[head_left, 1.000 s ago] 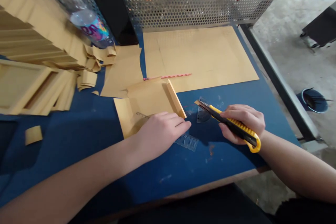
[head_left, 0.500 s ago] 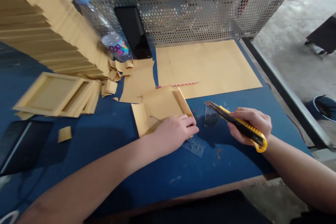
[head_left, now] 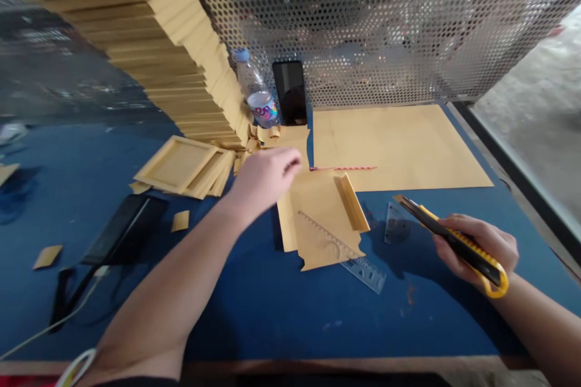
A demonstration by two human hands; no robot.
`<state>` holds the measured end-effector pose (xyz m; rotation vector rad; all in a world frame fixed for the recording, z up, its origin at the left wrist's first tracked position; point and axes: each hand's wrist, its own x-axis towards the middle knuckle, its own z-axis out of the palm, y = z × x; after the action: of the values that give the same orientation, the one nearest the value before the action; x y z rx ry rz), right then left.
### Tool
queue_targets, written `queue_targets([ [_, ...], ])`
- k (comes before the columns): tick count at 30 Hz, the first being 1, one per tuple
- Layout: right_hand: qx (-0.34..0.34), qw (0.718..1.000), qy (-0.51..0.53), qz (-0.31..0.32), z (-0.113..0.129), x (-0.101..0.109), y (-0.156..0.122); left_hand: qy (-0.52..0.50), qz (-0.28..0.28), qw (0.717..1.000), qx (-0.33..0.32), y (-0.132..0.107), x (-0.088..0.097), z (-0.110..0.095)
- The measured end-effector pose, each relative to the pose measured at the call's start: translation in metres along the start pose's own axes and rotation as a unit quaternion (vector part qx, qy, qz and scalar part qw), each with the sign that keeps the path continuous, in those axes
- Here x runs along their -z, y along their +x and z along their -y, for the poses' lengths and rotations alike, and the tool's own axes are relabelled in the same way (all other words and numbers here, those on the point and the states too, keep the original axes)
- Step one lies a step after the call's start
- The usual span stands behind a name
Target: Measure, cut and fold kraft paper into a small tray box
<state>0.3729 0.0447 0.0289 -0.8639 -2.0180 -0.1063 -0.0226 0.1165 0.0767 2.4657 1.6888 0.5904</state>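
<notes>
Left hand (head_left: 265,178) raised, loose; right hand (head_left: 479,248) fisted.

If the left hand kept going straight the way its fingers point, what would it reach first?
Probably the folded cardboard scraps just beyond the left hand, then the water bottle and the black phone behind them. Depth is hard to judge here.

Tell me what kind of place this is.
Probably a small workshop making cardboard trays: a tall stack of folded cardboard pieces, a perforated metal screen behind the blue workbench, and a utility knife in the right hand.
</notes>
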Motion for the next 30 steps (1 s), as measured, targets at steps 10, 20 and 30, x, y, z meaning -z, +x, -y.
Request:
queue_targets([
  [10,-0.020,0.999,-0.026,0.007,0.003,-0.002,-0.001,0.076,-0.068,0.976,0.194,0.029,-0.009,0.111],
  [20,-0.029,0.995,-0.005,0.094,0.000,-0.008,-0.005,0.039,0.074,0.996,-0.011,0.013,-0.013,0.036],
  [30,-0.208,0.962,-0.056,0.165,-0.059,-0.013,0.005,-0.003,0.111,0.993,-0.049,0.008,-0.032,0.026],
])
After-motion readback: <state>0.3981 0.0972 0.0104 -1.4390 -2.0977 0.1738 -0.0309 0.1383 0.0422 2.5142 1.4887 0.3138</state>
